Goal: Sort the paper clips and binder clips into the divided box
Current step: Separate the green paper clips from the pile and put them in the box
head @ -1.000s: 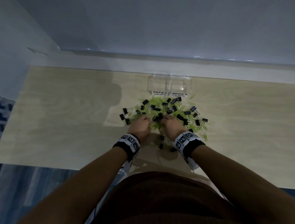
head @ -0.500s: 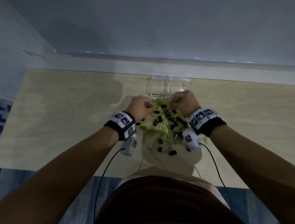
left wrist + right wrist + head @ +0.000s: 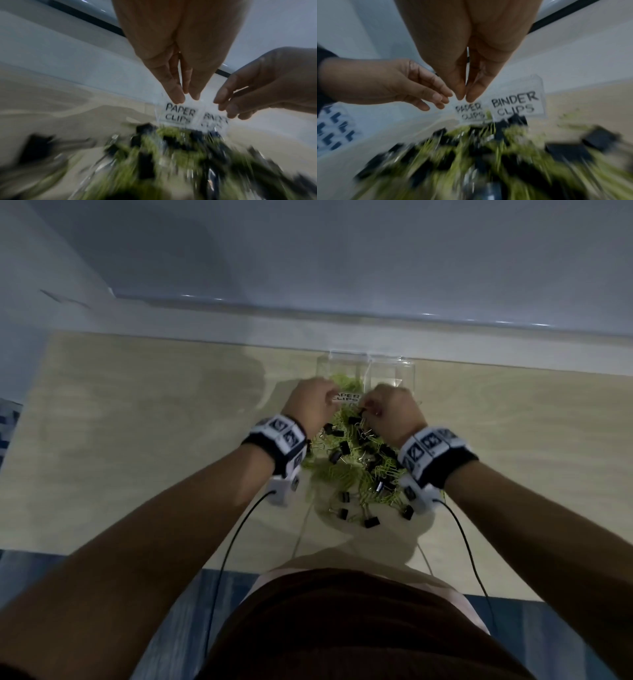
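A clear divided box (image 3: 407, 371) stands at the table's far edge, labelled PAPER CLIPS (image 3: 179, 113) on the left and BINDER CLIPS (image 3: 515, 106) on the right. Green paper clips (image 3: 346, 381) lie in its left compartment. In front of it is a mixed pile (image 3: 356, 470) of green paper clips and black binder clips (image 3: 371, 522). My left hand (image 3: 313, 402) hovers over the paper clip side, fingers (image 3: 176, 97) straight and pointing down, nothing in them. Close beside it, my right hand (image 3: 390, 412) has its fingers (image 3: 472, 97) extended and holds nothing that I can see.
The pale wooden table (image 3: 154, 422) runs wide to both sides, with a white ledge (image 3: 239, 323) and wall behind the box. Cables (image 3: 236, 529) hang from both wrist cameras to the near edge. A patterned mat (image 3: 335, 128) lies at the far left.
Both hands rose from the pile and moved forward to the box. Green paper clips now lie in the left compartment, which was bare a second ago.
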Tool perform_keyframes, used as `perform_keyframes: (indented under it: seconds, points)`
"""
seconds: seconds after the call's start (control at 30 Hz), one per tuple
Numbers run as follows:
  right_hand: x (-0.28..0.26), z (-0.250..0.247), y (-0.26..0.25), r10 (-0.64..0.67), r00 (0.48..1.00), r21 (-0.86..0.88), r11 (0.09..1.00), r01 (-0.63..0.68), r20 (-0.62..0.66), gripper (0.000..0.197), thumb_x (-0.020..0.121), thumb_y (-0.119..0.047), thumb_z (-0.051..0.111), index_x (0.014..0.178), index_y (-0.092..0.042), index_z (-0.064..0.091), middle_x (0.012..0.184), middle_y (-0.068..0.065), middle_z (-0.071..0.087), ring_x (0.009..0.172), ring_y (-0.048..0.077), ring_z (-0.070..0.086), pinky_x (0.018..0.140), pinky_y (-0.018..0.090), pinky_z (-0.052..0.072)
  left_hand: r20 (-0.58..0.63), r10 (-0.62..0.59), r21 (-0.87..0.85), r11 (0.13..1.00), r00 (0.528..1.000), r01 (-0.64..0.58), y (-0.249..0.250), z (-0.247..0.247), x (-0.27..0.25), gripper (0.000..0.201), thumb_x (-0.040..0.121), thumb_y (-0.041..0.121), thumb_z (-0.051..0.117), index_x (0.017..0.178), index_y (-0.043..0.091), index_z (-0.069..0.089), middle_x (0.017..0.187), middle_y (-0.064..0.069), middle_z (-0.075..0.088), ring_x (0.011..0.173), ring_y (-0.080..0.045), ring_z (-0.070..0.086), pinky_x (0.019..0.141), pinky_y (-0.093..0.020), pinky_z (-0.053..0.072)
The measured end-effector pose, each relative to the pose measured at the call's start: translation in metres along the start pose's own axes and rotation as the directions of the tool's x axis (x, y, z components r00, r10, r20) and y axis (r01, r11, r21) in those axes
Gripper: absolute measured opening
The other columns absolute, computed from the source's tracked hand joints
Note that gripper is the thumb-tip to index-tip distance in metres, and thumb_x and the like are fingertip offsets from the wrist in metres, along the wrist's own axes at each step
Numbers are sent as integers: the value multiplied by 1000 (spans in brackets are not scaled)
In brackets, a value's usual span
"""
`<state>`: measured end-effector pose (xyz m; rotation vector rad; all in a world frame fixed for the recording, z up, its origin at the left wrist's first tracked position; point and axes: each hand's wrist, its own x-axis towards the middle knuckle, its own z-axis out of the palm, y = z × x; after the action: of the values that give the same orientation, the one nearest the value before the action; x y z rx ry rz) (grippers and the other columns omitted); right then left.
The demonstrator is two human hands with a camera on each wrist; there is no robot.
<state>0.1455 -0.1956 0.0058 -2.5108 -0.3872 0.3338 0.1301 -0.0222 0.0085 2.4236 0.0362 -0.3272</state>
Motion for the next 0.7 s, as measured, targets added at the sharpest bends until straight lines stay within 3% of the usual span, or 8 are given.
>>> perform_keyframes:
  seconds: [0.1,0.2,0.3,0.43,0.53,0.7]
  points:
    - [-43,22,6,-56,962,-68,995,76,267,15,85,-10,57,90,-20,68,90,-6,62,79,12,60,73,21,52,211,46,139,987,977,-76,-22,16,-45,16,88,14,60,101,9,67,99,-7,68,89,-20,63,86,-35,52]
    - [-71,47,8,-165,890,-91,970,223,424,28,85,-3,51,106,-15,65,107,5,61,88,20,60,80,29,53,319,38,270,954,947,-129,-41,39,-73,21,89,18,56,107,8,62,109,-9,60,97,-24,58,86,-34,48]
    - [-79,65,10,-274,859,-177,908,379,432,40,82,5,54,119,-9,58,116,11,55,96,30,58,74,36,55,240,-30,326,944,970,-52,-44,58,-83,49,82,44,61,114,7,54,112,-10,49,97,-27,51,81,-38,47]
    - [-72,67,5,-235,865,-237,900,365,444,42,84,-3,54,126,-7,53,124,13,48,109,34,48,85,43,49,206,-80,323,946,975,9,-39,67,-78,66,76,54,63,117,4,48,117,-13,46,103,-31,50,86,-43,46]
    - [-73,66,4,-243,866,-277,879,387,437,35,87,-8,54,121,-5,55,119,13,52,111,30,46,85,37,44,240,-66,300,954,969,-9,-40,70,-72,54,81,46,64,112,3,52,116,-13,49,103,-32,52,85,-42,44]
    - [-82,70,15,-282,895,-272,882,384,346,33,76,0,67,107,-3,61,107,17,60,102,35,56,78,41,54,267,-30,349,935,963,-67,-36,64,-71,25,90,17,57,111,3,55,117,-14,54,105,-30,54,86,-39,44]
